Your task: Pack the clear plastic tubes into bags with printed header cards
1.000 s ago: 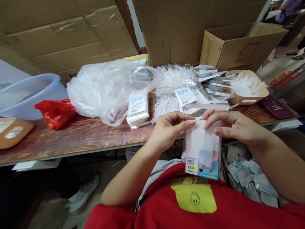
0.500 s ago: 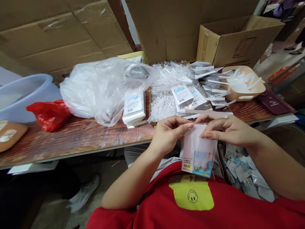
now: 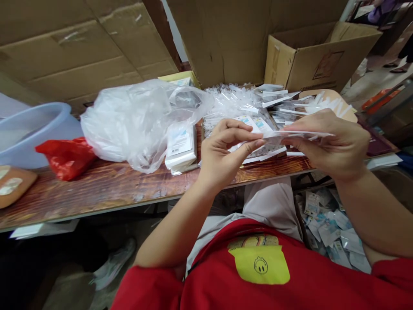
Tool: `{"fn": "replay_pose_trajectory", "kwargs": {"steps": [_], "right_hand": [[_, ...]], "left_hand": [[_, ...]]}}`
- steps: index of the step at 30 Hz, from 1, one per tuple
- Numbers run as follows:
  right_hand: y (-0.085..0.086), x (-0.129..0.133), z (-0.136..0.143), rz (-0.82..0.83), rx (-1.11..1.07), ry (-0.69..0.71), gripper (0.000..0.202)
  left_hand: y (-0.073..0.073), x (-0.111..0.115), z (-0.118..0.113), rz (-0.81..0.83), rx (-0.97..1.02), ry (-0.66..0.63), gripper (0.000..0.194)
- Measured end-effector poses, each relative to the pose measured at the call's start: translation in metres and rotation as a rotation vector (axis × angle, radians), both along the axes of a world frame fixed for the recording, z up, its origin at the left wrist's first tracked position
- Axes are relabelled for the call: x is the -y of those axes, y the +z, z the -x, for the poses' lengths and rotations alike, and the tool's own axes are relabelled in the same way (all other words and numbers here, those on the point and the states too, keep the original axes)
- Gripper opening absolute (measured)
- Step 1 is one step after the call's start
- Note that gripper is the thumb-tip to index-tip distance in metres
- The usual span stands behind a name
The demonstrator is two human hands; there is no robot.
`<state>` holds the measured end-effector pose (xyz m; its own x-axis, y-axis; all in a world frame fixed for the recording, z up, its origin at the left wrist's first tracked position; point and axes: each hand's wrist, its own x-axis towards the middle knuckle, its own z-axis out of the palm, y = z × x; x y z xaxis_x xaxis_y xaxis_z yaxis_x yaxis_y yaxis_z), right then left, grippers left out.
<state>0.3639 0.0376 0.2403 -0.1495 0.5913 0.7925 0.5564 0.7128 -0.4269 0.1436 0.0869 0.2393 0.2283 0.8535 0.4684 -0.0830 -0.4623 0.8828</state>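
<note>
Above the table's front edge, a clear plastic packet with a printed card [image 3: 273, 134] is held nearly edge-on between my hands. My left hand [image 3: 221, 153] pinches its left end between thumb and fingers. At the other end, my right hand [image 3: 337, 140] is closed around the packet, thumb below and fingers above. The printed face is hidden at this angle. Just behind the hands lie printed cards [image 3: 262, 124] on a heap of small clear-white pieces [image 3: 209, 125]. Clear bags with white strips [image 3: 274, 98] lie beyond.
On the wooden table [image 3: 106, 189] are a stack of packets [image 3: 181, 148], a white plastic bag [image 3: 129, 122], a red bag [image 3: 66, 157] and a blue basin [image 3: 41, 133]. An open cardboard box [image 3: 319, 64] stands behind. Many filled packets [image 3: 332, 232] lie below at right.
The packet has gone from hanging face-up in front of my shirt to nearly edge-on, higher over the table. My right hand has turned over and closed around its right end.
</note>
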Motion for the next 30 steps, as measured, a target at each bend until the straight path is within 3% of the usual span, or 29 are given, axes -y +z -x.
{"fn": "replay_pose_trajectory", "kwargs": {"steps": [1, 3, 6, 8, 11, 13, 16, 20, 24, 30], "right_hand": [[-0.004, -0.001, -0.001, -0.056, 0.058, -0.031, 0.027], [-0.021, -0.002, -0.004, -0.159, 0.148, -0.035, 0.025], [-0.057, -0.004, -0.010, -0.242, 0.239, 0.008, 0.021], [-0.080, -0.002, -0.015, -0.254, 0.309, 0.025, 0.021], [-0.096, 0.005, -0.024, -0.214, 0.424, 0.053, 0.028], [-0.090, 0.011, -0.029, -0.147, 0.520, 0.083, 0.034], [-0.061, 0.023, -0.034, 0.014, 0.635, 0.035, 0.040], [-0.029, 0.033, -0.020, 0.146, 0.501, -0.052, 0.027], [-0.033, 0.029, 0.005, 0.438, 0.443, 0.042, 0.002], [-0.038, 0.018, 0.013, 0.665, 0.494, -0.046, 0.011]], "left_hand": [[-0.002, -0.001, 0.002, -0.021, -0.033, 0.010, 0.015], [-0.012, 0.001, 0.007, 0.127, -0.038, -0.026, 0.028], [-0.035, 0.011, 0.013, 0.609, 0.059, -0.155, 0.036], [-0.050, 0.020, 0.012, 0.838, 0.044, -0.227, 0.038], [-0.067, 0.030, 0.006, 0.883, -0.045, -0.239, 0.042], [-0.073, 0.033, 0.000, 0.848, -0.057, -0.213, 0.040], [-0.077, 0.031, -0.008, 0.838, -0.015, -0.185, 0.036], [-0.078, 0.031, -0.018, 0.855, -0.022, -0.184, 0.033], [-0.074, 0.034, -0.026, 0.880, -0.028, -0.184, 0.032], [-0.069, 0.034, -0.035, 0.959, 0.060, -0.215, 0.020]]}}
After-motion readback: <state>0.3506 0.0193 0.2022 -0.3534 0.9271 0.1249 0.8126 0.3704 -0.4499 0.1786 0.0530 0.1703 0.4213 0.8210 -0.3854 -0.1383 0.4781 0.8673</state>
